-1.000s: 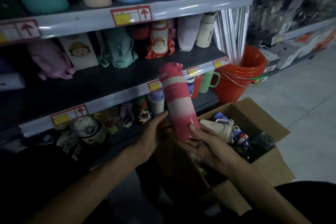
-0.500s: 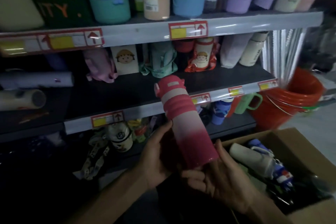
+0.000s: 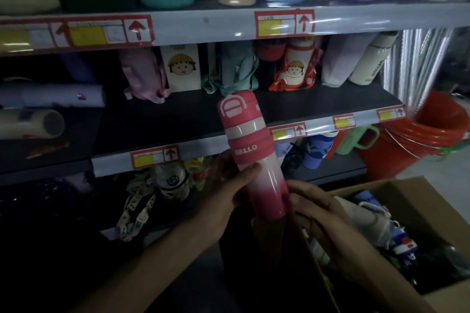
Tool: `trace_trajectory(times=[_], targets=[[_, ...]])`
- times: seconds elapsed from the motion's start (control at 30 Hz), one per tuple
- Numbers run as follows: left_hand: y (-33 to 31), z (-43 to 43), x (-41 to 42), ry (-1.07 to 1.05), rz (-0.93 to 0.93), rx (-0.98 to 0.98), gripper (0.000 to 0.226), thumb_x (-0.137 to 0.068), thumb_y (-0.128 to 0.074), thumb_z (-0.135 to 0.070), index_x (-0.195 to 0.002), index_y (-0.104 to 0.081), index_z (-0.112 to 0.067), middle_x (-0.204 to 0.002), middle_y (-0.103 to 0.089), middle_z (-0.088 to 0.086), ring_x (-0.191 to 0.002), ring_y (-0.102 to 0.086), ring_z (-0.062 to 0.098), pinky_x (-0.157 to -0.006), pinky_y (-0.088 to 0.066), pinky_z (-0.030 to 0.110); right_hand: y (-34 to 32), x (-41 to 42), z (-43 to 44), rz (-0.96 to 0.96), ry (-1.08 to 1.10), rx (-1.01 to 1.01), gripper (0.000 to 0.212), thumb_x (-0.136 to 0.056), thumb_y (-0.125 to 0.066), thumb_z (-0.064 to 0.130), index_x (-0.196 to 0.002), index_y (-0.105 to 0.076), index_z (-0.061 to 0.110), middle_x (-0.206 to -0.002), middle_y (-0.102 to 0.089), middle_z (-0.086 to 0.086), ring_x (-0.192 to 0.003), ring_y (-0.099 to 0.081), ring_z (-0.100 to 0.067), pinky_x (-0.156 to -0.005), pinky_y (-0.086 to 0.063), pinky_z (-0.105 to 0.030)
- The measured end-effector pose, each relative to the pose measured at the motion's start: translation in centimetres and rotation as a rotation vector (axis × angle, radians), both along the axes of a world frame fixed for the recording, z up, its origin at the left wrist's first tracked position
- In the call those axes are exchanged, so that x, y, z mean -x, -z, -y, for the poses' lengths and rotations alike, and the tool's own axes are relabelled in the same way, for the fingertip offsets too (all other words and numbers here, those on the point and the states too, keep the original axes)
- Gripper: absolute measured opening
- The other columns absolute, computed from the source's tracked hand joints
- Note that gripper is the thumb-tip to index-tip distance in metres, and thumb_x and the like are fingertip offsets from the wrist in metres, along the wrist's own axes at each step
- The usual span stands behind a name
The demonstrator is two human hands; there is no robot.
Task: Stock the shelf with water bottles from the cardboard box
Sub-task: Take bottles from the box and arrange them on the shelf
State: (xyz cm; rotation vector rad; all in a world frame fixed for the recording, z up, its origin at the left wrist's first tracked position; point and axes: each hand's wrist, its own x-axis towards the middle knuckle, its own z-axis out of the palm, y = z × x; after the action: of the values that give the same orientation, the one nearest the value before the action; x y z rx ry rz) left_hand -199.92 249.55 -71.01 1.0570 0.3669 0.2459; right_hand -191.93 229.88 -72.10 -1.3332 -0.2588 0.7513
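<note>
The left hand (image 3: 229,198) is gripping the pink water bottle (image 3: 254,160) mid-body while the right hand (image 3: 320,208) is cupping its base, its cap leaning toward 11 o'clock at the middle shelf (image 3: 190,119), above the cardboard box (image 3: 407,190).

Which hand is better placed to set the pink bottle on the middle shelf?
Probably the left hand: it wraps the pink bottle around its middle, nearer the bare stretch of the middle shelf. The right hand holds only its base, by the box.
</note>
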Motion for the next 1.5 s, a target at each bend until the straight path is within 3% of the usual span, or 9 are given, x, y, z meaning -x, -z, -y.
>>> trace_trajectory(times=[0.27,0.4,0.5,0.7,0.77,0.87,0.93,1.23,1.5], targets=[[2.2,2.1,0.8,0.002,-0.113,-0.352,0.082,-0.059,-0.089,-0.052,-0.131,-0.055,-0.034,-0.121,-0.072,-0.011,-0.112,-0.068,0.010,-0.092,-0.056,0.034,1.6,1.2,-0.8,0.291,-0.031,0.162,0.067,-0.071,-0.092,0.012,-0.130,-0.063,0.020,-0.115,-0.075,-0.009,-0.108,-0.073,-0.029,-0.096,-0.058,-0.047],[4.7,4.5,0.7,0.228,-0.241,-0.345,0.053,-0.078,-0.083,-0.051,-0.123,-0.055,-0.044,-0.109,-0.069,-0.026,-0.096,-0.064,-0.016,-0.093,-0.051,0.020,3.7,1.3,1.3,0.282,0.013,0.224,0.052,-0.076,-0.088,0.002,-0.122,-0.064,0.009,-0.111,-0.076,-0.015,-0.097,-0.073,-0.020,-0.087,-0.059,-0.038],[6.4,6.0,0.1,0.342,-0.291,-0.267,0.035,-0.094,-0.069,-0.029,-0.125,-0.055,-0.035,-0.102,-0.057,-0.027,-0.069,-0.051,-0.029,-0.064,-0.043,-0.001,5.1,1.3,3.9,0.085,0.062,0.217,0.060,-0.066,-0.086,0.018,-0.121,-0.066,0.003,-0.110,-0.076,-0.018,-0.095,-0.072,-0.026,-0.086,-0.059,-0.044],[9.5,8.8,-1.7,0.542,-0.311,-0.520,0.039,-0.083,-0.079,-0.035,-0.118,-0.067,-0.023,-0.098,-0.073,-0.004,-0.093,-0.069,0.000,-0.075,-0.047,0.010,6.6,0.3,9.0,-0.230,0.253,0.377,0.046,-0.073,-0.083,0.006,-0.116,-0.069,-0.004,-0.097,-0.075,-0.023,-0.078,-0.073,-0.022,-0.066,-0.060,-0.026],[10.7,9.5,-2.6,0.588,-0.320,-0.577,0.025,-0.093,-0.072,-0.019,-0.117,-0.065,-0.022,-0.100,-0.070,0.002,-0.084,-0.068,-0.002,-0.070,-0.047,0.009,7.0,-0.4,11.2,-0.133,0.305,0.677,0.025,-0.087,-0.079,0.011,-0.109,-0.070,0.003,-0.088,-0.072,-0.013,-0.070,-0.071,-0.011,-0.064,-0.057,-0.020],[12.4,10.7,-4.2,0.647,-0.325,-0.741,0.028,-0.095,-0.069,-0.019,-0.121,-0.062,-0.027,-0.102,-0.068,0.001,-0.089,-0.066,0.007,-0.070,-0.046,0.010,9.4,-2.1,14.7,0.005,0.215,1.055,0.055,-0.083,-0.075,0.046,-0.125,-0.066,0.012,-0.119,-0.072,-0.011,-0.107,-0.070,-0.026,-0.094,-0.054,-0.032],[13.1,11.8,-5.7,0.694,-0.318,-0.863,0.030,-0.096,-0.068,-0.017,-0.124,-0.061,-0.024,-0.098,-0.066,-0.003,-0.091,-0.064,0.012,-0.070,-0.047,0.009,11.5,-2.6,17.0,0.125,0.146,1.222,0.053,-0.085,-0.069,0.052,-0.124,-0.066,0.017,-0.116,-0.073,-0.009,-0.107,-0.070,-0.029,-0.090,-0.054,-0.032],[15.5,19.9,-17.8,0.717,0.030,-1.749,0.051,-0.094,-0.060,-0.043,-0.142,-0.052,-0.026,-0.130,-0.061,0.001,-0.116,-0.059,0.025,-0.084,-0.043,0.033,17.1,-2.3,22.2,0.839,-0.122,1.470,0.065,-0.085,-0.059,0.037,-0.149,-0.049,0.027,-0.126,-0.061,-0.008,-0.120,-0.057,-0.037,-0.108,-0.033,-0.050],[19.9,28.1,-26.4,0.962,-0.089,-1.877,0.085,-0.083,-0.066,-0.041,-0.156,-0.023,-0.035,-0.157,-0.033,-0.002,-0.135,-0.043,0.031,-0.106,-0.041,0.052,18.3,-2.2,23.1,0.738,-0.170,1.507,0.092,-0.094,-0.062,0.032,-0.162,0.000,0.034,-0.165,-0.017,-0.021,-0.153,-0.010,-0.045,-0.121,-0.004,-0.067]])
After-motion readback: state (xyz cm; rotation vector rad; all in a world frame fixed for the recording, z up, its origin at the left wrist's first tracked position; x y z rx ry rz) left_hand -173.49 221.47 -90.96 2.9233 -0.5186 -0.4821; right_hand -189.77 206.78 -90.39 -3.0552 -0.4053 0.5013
